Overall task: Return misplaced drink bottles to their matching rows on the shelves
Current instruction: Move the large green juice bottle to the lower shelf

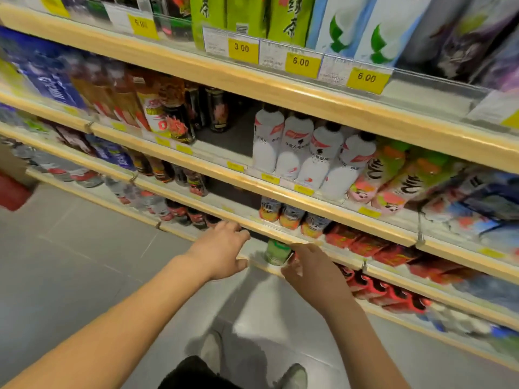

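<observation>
A green-labelled bottle (276,254) stands at the front of a low shelf, beside a row of red-capped dark bottles (376,290). My right hand (307,266) is against the green bottle's right side, with the fingers round it and the thumb below it. My left hand (224,248) is just left of the bottle with straight fingers. Its fingertips reach under the wooden shelf lip (252,220) and it holds nothing. White bottles with red marks (311,155) fill a row two shelves higher. Orange-labelled bottles (289,214) stand just above my hands.
Wooden-edged shelves (309,94) run across the view, packed with drinks and yellow price tags (301,62). A dark gap (230,130) opens left of the white bottles. Grey tiled floor (70,262) lies to the left, with a red object (12,192) at its edge. My shoes (292,374) show below.
</observation>
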`<state>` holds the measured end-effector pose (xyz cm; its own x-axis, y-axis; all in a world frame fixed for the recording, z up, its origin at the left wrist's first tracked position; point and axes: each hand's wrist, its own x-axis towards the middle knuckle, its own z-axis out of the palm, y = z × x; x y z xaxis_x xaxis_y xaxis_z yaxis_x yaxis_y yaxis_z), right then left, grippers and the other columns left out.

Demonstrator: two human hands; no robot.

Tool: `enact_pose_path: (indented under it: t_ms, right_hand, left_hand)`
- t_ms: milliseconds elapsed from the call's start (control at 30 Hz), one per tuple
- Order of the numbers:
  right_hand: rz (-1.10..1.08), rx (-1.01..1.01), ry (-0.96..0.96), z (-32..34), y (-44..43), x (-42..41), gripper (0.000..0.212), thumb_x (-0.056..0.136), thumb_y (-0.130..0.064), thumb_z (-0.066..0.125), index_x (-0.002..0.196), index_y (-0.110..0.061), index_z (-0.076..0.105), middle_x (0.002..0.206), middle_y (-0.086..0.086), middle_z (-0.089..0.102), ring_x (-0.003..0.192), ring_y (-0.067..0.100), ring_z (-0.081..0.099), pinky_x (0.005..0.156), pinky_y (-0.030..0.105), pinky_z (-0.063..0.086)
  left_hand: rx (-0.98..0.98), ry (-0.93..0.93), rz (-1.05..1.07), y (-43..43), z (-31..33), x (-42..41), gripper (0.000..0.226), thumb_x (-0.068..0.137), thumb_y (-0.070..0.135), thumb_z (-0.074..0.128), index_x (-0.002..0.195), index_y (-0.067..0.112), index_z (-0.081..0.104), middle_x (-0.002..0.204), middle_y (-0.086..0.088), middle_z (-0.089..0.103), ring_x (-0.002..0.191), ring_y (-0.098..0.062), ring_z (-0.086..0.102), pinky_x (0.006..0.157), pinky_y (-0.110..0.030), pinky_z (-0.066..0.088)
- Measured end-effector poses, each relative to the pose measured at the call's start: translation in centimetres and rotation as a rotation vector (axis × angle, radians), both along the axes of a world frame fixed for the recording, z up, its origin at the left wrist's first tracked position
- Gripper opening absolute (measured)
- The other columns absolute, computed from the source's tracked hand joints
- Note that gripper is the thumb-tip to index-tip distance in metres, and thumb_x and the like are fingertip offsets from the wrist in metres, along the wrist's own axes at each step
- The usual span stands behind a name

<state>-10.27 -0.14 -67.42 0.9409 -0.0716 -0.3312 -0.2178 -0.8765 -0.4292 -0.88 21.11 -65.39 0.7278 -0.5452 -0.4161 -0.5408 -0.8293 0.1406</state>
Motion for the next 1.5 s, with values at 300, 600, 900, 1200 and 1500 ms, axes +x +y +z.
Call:
enact_pose_path:
  t_ms: [300,600,900,1200,1500]
  right_hand:
    - [-0.127,-0.012,0.002,-5.2,-1.2,0.2,0.055,0.101,-0.042,0.06,0.151,-0.025,0.048,0.151,-0.002,0.049,0.134,0.019,0.05,0.097,0.033,0.05]
    - [-0.21,0.0,-0.138,-20.1,-2.1,2.9,0.035,0.093,-0.032,0.071,0.126,-0.02,0.069,0.125,0.002,0.067,0.113,0.023,0.064,0.079,0.038,0.057]
    - [-0.226,-0.052,-0.3,-40.0,-2.2,5.5,0.035,0.089,-0.026,0.077,0.121,-0.012,0.07,0.109,0.003,0.067,0.099,0.024,0.064,0.073,0.034,0.054]
    - [-0.224,-0.171,-0.488,-50.6,-4.0,8.1,0.042,0.091,-0.022,0.076,0.128,-0.006,0.065,0.122,0.012,0.062,0.115,0.033,0.056,0.088,0.042,0.051]
    - [-0.207,-0.148,-0.738,-50.5,-3.4,10.1,0.043,0.093,-0.015,0.072,0.131,-0.004,0.057,0.119,0.013,0.054,0.101,0.027,0.057,0.077,0.038,0.052]
  left_hand:
    - [-0.048,0.121,-0.004,-1.5,-7.7,3.4,0.064,0.091,0.054,0.058,0.145,0.022,0.041,0.142,-0.006,0.041,0.135,-0.027,0.036,0.108,-0.041,0.04]
    - [-0.048,0.134,0.039,-2.5,-24.7,4.8,0.061,0.091,0.052,0.059,0.142,0.022,0.044,0.139,-0.007,0.043,0.132,-0.029,0.038,0.107,-0.045,0.039]
    - [-0.182,0.132,0.107,-3.6,-46.3,7.5,0.056,0.088,0.051,0.061,0.136,0.024,0.051,0.131,-0.002,0.049,0.126,-0.026,0.045,0.1,-0.039,0.045]
    - [-0.186,0.009,0.092,-6.0,-60.5,11.0,0.053,0.082,0.06,0.063,0.122,0.025,0.058,0.113,0.001,0.055,0.11,-0.022,0.054,0.093,-0.039,0.05]
    - [-0.291,0.209,0.184,-7.9,-62.5,12.2,0.058,0.088,0.049,0.062,0.135,0.016,0.052,0.128,-0.009,0.049,0.123,-0.029,0.047,0.096,-0.041,0.047]
